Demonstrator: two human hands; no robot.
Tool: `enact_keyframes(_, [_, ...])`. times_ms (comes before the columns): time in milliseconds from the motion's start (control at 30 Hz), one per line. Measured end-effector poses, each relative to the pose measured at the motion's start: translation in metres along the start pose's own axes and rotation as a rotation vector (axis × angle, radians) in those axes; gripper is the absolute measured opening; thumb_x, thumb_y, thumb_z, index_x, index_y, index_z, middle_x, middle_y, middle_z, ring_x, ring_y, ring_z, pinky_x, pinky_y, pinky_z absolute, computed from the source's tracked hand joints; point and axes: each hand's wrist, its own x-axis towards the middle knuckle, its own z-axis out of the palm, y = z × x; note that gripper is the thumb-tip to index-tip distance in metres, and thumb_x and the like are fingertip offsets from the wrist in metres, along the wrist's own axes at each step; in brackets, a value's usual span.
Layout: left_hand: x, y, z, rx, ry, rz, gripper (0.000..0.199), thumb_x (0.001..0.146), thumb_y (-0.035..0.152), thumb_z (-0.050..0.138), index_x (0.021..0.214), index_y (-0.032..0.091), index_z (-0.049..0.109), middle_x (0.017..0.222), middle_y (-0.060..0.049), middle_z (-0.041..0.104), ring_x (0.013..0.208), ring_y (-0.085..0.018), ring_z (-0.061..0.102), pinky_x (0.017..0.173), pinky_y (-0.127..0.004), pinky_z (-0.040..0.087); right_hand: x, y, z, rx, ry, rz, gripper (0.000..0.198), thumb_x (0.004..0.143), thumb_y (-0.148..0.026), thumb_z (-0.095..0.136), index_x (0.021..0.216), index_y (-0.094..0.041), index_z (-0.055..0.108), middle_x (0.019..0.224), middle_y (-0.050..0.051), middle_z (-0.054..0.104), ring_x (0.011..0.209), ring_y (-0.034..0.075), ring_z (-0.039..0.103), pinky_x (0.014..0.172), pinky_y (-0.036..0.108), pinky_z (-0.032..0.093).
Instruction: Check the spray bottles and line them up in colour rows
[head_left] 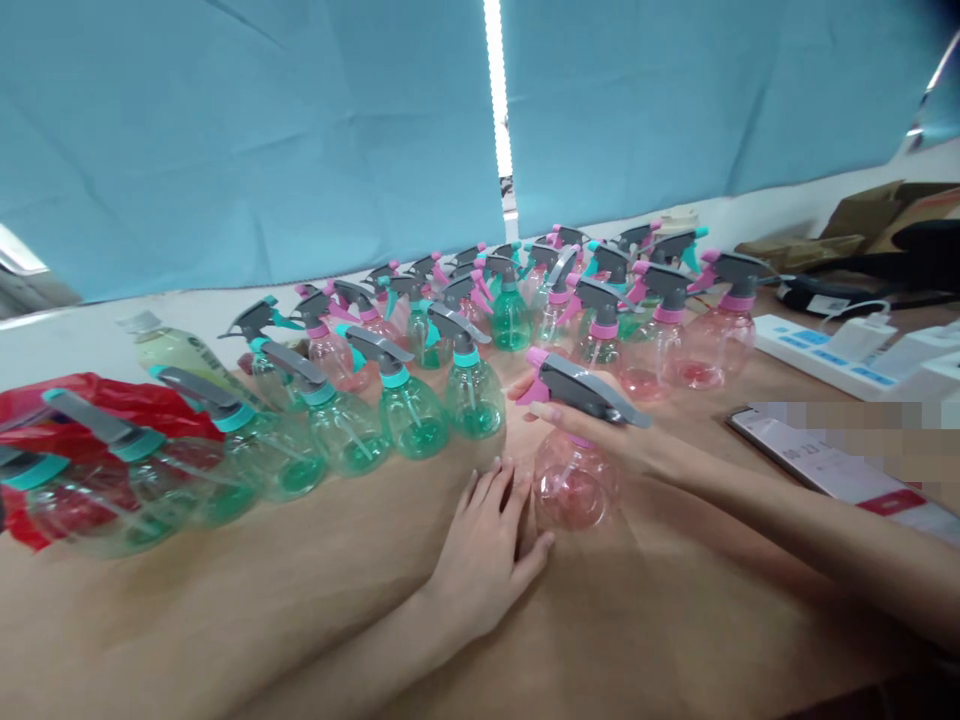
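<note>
A clear pink spray bottle (pixel 574 490) with a grey and pink trigger head stands in front of me. My right hand (pixel 630 435) is closed round its neck below the head, fingers near the pink trigger; part of the grip is hidden behind the bottle. Just left of that bottle, my left hand (pixel 484 555) lies palm down on the wooden table (pixel 337 620), fingers stretched out, holding nothing. Nearest to it stands a green spray bottle (pixel 476 395), at the end of a row of green ones. More pink spray bottles (pixel 697 350) stand behind the held one.
A red plastic bag (pixel 90 400) and a pale drink bottle (pixel 180 355) are at the left. To the right lie a phone (pixel 832 465) and a white power strip (pixel 825 350) with plugs. Cardboard (pixel 877 225) sits at the far right; blue sheeting (pixel 300 130) hangs behind.
</note>
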Motion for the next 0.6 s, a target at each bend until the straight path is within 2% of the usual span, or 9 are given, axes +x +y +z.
enact_keyframes(100, [-0.001,0.0,0.0,0.005,0.005,0.0,0.048,0.093,0.041,0.052,0.132,0.012,0.048,0.144,-0.021,0.045,0.135,-0.034,0.039,0.108,-0.056,0.033,0.0,0.003,0.001,-0.009,0.029,0.017,0.029,0.08,-0.044,0.067,0.102,-0.024,0.064,0.08,-0.002,0.062,0.064,0.012,0.053,0.069,0.031,0.048])
enact_keyframes(233, [0.0,0.001,0.0,0.026,-0.004,-0.003,0.049,0.093,0.04,0.055,0.131,0.01,0.049,0.143,-0.021,0.045,0.134,-0.035,0.039,0.108,-0.055,0.033,-0.002,0.006,0.001,-0.068,0.083,0.03,0.027,0.077,-0.05,0.068,0.082,-0.024,0.065,0.063,-0.004,0.05,0.056,0.012,0.045,0.057,0.029,0.042])
enact_keyframes(367, [0.001,0.002,-0.001,0.022,0.002,-0.007,0.048,0.093,0.039,0.055,0.131,0.01,0.049,0.142,-0.021,0.047,0.134,-0.034,0.04,0.108,-0.054,0.033,-0.004,0.003,0.003,-0.138,0.144,0.042,0.036,0.073,-0.056,0.069,0.064,-0.023,0.057,0.059,-0.004,0.042,0.056,0.012,0.039,0.051,0.027,0.034])
enact_keyframes(500, [0.001,0.002,-0.003,0.028,0.0,-0.003,0.048,0.093,0.039,0.054,0.132,0.01,0.049,0.141,-0.02,0.048,0.133,-0.035,0.042,0.108,-0.053,0.034,-0.007,0.002,0.004,-0.101,0.124,0.085,0.03,0.074,-0.054,0.069,0.073,-0.024,0.062,0.062,-0.003,0.047,0.057,0.012,0.037,0.053,0.028,0.034])
enact_keyframes(600, [0.001,0.003,-0.004,0.037,-0.008,0.007,0.049,0.094,0.04,0.051,0.132,0.008,0.05,0.142,-0.021,0.047,0.132,-0.036,0.042,0.108,-0.053,0.035,-0.011,0.003,0.002,-0.102,0.1,0.124,0.027,0.074,-0.05,0.07,0.086,-0.026,0.066,0.056,-0.004,0.042,0.054,0.012,0.032,0.049,0.028,0.028])
